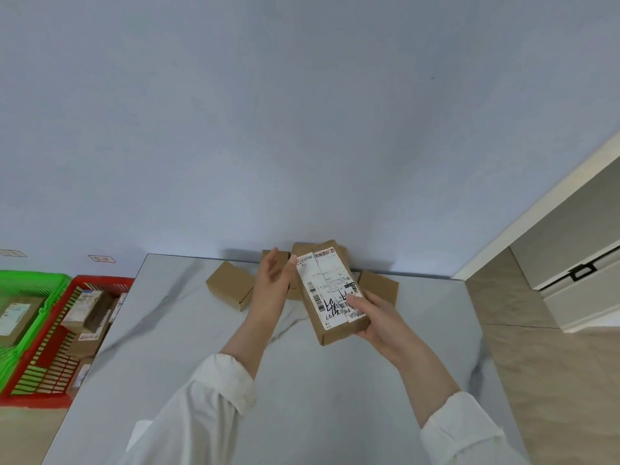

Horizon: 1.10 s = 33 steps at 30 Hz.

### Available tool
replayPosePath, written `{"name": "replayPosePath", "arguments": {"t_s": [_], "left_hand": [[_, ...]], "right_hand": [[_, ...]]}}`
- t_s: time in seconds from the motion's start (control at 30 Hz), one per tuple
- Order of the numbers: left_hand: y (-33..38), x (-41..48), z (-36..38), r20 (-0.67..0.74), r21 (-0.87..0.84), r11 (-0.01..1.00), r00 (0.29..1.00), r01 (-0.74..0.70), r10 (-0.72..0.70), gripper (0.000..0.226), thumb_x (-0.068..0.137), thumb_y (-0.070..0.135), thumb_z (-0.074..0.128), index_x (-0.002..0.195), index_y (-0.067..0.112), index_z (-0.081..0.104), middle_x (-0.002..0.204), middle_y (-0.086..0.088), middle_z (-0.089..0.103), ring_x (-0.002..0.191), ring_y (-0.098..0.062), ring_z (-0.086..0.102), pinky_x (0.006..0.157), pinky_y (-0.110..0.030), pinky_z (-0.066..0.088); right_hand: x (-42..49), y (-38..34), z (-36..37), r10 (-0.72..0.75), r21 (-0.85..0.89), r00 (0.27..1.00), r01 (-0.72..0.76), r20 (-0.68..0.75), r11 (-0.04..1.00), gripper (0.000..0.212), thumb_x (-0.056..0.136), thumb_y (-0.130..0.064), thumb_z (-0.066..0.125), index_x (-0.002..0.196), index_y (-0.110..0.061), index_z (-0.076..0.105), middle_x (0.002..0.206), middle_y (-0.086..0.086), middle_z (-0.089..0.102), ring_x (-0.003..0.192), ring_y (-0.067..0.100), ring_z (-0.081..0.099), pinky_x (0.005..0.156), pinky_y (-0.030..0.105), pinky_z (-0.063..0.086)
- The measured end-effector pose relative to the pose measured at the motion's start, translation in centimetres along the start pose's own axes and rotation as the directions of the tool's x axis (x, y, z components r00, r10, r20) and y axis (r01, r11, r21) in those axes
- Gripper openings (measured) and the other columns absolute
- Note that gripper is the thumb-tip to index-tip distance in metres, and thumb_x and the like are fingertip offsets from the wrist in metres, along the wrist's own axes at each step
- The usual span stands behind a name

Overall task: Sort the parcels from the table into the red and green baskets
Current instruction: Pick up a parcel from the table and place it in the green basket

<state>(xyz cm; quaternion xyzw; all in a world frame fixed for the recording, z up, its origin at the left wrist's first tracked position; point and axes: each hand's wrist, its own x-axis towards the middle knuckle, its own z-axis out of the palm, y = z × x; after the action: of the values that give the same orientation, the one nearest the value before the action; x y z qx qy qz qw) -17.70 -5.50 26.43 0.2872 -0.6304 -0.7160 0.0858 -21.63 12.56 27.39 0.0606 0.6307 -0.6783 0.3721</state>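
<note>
Head view: the parcel (335,293) is a brown cardboard box, long and flat. A white shipping label with barcodes and black handwritten strokes covers its upper face. It sits in the right grip (379,322), over the marbled surface (201,347).

Far to the left of both grips, beside the surface, stand two baskets. The red basket (40,394) holds several labelled brown parcels. The green basket (20,280), just beyond it, holds at least one.

The right grip clasps the parcel's near right corner, thumb on the label and fingers curled under. The left grip (271,283) is spread flat, fingers straight, palm facing the parcel's left edge; whether it touches is unclear. Plain boxes (229,285) lie on the surface left of, behind and right of the grips.
</note>
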Motion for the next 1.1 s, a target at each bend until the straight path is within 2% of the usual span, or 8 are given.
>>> {"name": "replayPosePath", "arguments": {"t_s": [0.07, 0.27, 0.47, 0.63, 0.8, 0.9, 1.0, 1.1], "left_hand": [[1.0, 0.5, -0.7, 0.077, 0.035, 0.997, 0.994, 0.071, -0.074, 0.055, 0.085, 0.045, 0.062, 0.134, 0.026, 0.044, 0.131, 0.002, 0.052, 0.121, -0.017, 0.052, 0.104, -0.040, 0.042], [2.4, 0.1, -1.1, 0.398, 0.213, 0.974, 0.903, 0.080, -0.161, 0.014, 0.089, 0.032, 0.061, 0.095, 0.020, 0.065, 0.086, 0.003, 0.072, 0.081, -0.012, 0.067, 0.074, -0.022, 0.054], [0.5, -0.4, 0.0, 0.122, -0.078, 0.989, 0.985, 0.129, -0.119, 0.044, 0.087, 0.027, 0.064, 0.126, 0.011, 0.055, 0.111, -0.009, 0.069, 0.092, -0.018, 0.066, 0.081, -0.028, 0.053], [-0.4, -1.4, 0.6, 0.135, -0.138, 0.977, 0.981, 0.161, -0.142, 0.054, 0.087, 0.024, 0.065, 0.136, 0.016, 0.045, 0.119, -0.008, 0.066, 0.094, -0.017, 0.067, 0.077, -0.025, 0.053], [0.4, -1.2, -0.5, 0.144, 0.197, 0.980, 0.989, -0.006, -0.023, 0.070, 0.083, 0.033, 0.067, 0.144, 0.024, 0.033, 0.141, 0.002, 0.044, 0.127, -0.014, 0.044, 0.101, -0.026, 0.037], [1.8, -1.2, -0.8, 0.355, 0.444, 0.885, 0.935, -0.142, -0.027, 0.067, 0.084, 0.041, 0.063, 0.143, 0.028, 0.035, 0.141, 0.009, 0.043, 0.129, -0.011, 0.041, 0.106, -0.028, 0.034], [2.4, -1.1, -0.9, 0.535, 0.524, 0.846, 0.812, -0.102, -0.233, 0.051, 0.088, 0.037, 0.061, 0.135, 0.025, 0.047, 0.114, 0.010, 0.063, 0.100, -0.004, 0.061, 0.085, -0.016, 0.047], [2.2, -1.2, -0.9, 0.528, 0.458, 0.887, 0.821, -0.062, -0.215, 0.037, 0.089, 0.034, 0.061, 0.125, 0.025, 0.055, 0.098, 0.009, 0.069, 0.084, -0.001, 0.066, 0.068, -0.011, 0.049]], "right_hand": [[-0.6, -0.6, -0.5, 0.000, -0.118, 0.997, 0.009, 0.079, 0.993, 0.031, 0.091, -0.015, 0.057, 0.122, -0.015, 0.059, 0.108, 0.003, 0.072, 0.095, 0.015, 0.068, 0.079, 0.028, 0.052], [-1.2, -1.7, -2.3, 0.047, -0.236, 0.978, 0.003, 0.203, 0.972, 0.036, 0.091, -0.012, 0.056, 0.127, -0.018, 0.055, 0.108, 0.003, 0.071, 0.095, 0.015, 0.066, 0.080, 0.027, 0.051], [-0.5, -0.4, -2.2, -0.076, 0.012, 0.996, 0.076, -0.046, 0.997, 0.043, 0.088, -0.024, 0.061, 0.129, -0.017, 0.050, 0.111, 0.003, 0.069, 0.099, 0.020, 0.066, 0.079, 0.034, 0.054], [-0.2, 0.9, -2.1, -0.092, 0.052, 0.988, 0.099, -0.120, 0.994, 0.038, 0.087, -0.019, 0.063, 0.123, -0.012, 0.056, 0.110, 0.006, 0.070, 0.100, 0.020, 0.066, 0.092, 0.040, 0.051], [-0.2, -0.3, -3.5, -0.120, -0.104, 0.992, 0.115, -0.039, 0.988, 0.037, 0.086, -0.012, 0.064, 0.123, -0.013, 0.058, 0.107, 0.005, 0.071, 0.096, 0.021, 0.067, 0.095, 0.043, 0.051], [-0.1, -1.7, -3.7, -0.101, -0.249, 0.994, 0.111, 0.052, 0.962, 0.045, 0.084, -0.014, 0.067, 0.128, -0.016, 0.055, 0.114, 0.005, 0.069, 0.101, 0.021, 0.066, 0.096, 0.041, 0.050], [-0.2, -2.9, -3.5, -0.074, -0.369, 0.990, 0.113, 0.118, 0.922, 0.051, 0.084, -0.017, 0.068, 0.133, -0.019, 0.052, 0.113, 0.001, 0.069, 0.101, 0.017, 0.066, 0.091, 0.033, 0.052], [-0.8, -3.9, -2.5, -0.127, -0.388, 0.987, 0.157, 0.103, 0.908, 0.048, 0.087, -0.018, 0.064, 0.132, -0.019, 0.049, 0.106, -0.009, 0.065, 0.092, 0.005, 0.062, 0.079, 0.017, 0.050]]}}
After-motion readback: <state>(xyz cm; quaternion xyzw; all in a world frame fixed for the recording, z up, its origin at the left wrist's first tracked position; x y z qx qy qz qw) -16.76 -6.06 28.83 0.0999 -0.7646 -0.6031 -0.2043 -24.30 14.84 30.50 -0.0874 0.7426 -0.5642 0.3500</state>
